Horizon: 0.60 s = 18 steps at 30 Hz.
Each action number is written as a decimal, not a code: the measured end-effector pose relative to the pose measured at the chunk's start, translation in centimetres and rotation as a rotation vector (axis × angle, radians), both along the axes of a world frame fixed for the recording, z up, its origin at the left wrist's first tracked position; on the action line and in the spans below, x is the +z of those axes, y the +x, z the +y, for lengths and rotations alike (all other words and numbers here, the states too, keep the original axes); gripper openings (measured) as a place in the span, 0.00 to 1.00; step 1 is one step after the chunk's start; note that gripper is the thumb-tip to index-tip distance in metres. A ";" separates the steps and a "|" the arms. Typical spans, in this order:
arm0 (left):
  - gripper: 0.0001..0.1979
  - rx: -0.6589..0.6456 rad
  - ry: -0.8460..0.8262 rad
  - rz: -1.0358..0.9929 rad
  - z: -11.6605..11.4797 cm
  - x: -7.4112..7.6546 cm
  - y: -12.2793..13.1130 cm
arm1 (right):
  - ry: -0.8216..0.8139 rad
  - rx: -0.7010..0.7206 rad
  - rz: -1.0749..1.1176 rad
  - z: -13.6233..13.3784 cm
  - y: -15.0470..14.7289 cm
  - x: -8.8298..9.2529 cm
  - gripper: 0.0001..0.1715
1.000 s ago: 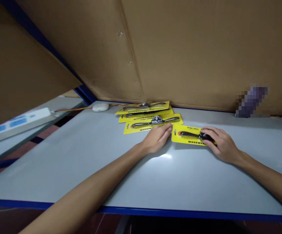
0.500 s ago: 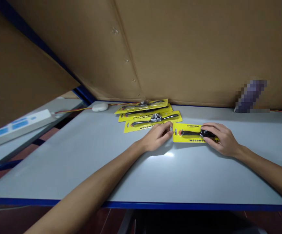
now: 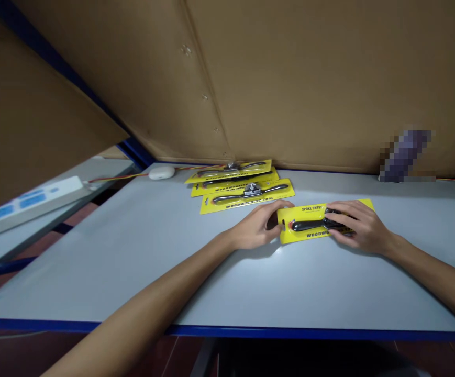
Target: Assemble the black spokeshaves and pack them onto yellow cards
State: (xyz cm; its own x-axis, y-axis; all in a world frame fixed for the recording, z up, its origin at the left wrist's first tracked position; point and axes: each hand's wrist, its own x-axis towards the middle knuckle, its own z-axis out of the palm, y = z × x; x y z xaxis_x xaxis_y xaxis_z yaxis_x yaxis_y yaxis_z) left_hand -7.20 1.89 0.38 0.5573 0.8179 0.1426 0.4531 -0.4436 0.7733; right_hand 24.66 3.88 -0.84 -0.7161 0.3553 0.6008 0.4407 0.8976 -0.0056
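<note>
A packaged spokeshave (image 3: 308, 225) on a yellow card, its black handle under clear plastic, is between my hands above the grey table. My right hand (image 3: 358, 225) is closed over its middle and right part, hiding the tool's body. At the card's left end, my left hand (image 3: 261, 225) has thumb and index finger curled around the edge, pinching it. Just beyond my left hand lies another carded spokeshave (image 3: 251, 193), face up. Behind it, more yellow cards with spokeshaves (image 3: 231, 170) overlap in a loose pile.
A cardboard wall (image 3: 290, 94) rises along the table's back edge. A white rounded device (image 3: 162, 173) on a red-yellow cable sits at the back left. Farther left is a white power strip (image 3: 31, 204). A pixelated purple object (image 3: 406, 157) stands at the back right.
The card between my hands has tilted and come slightly nearer, its left end lower in view. My left thumb and index finger have closed in around its left edge.
</note>
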 end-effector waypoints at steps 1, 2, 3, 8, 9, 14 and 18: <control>0.21 0.007 0.003 -0.004 0.1 -0.1 0.0 | 0.007 -0.007 0.000 0.0 0.0 0.0 0.17; 0.21 0.014 0.007 -0.006 0.2 -0.2 0.0 | 0.005 -0.020 -0.001 0.0 -0.1 0.1 0.17; 0.20 0.022 0.013 -0.007 0.3 -0.3 0.0 | -0.009 -0.038 -0.005 -0.1 -0.2 0.2 0.18; 0.19 0.047 0.024 -0.007 0.8 -0.8 0.0 | -0.194 -0.177 -0.058 0.0 -0.8 0.5 0.23; 0.18 0.047 0.022 -0.010 0.9 -0.8 0.0 | -0.208 -0.186 -0.074 0.0 -0.8 0.5 0.24; 0.18 0.049 -0.013 -0.044 1.2 -1.0 0.2 | -0.231 -0.206 -0.155 0.1 -0.7 0.5 0.29; 0.17 0.045 -0.018 -0.045 1.2 -1.0 0.2 | -0.270 -0.213 -0.189 0.1 -0.8 0.6 0.29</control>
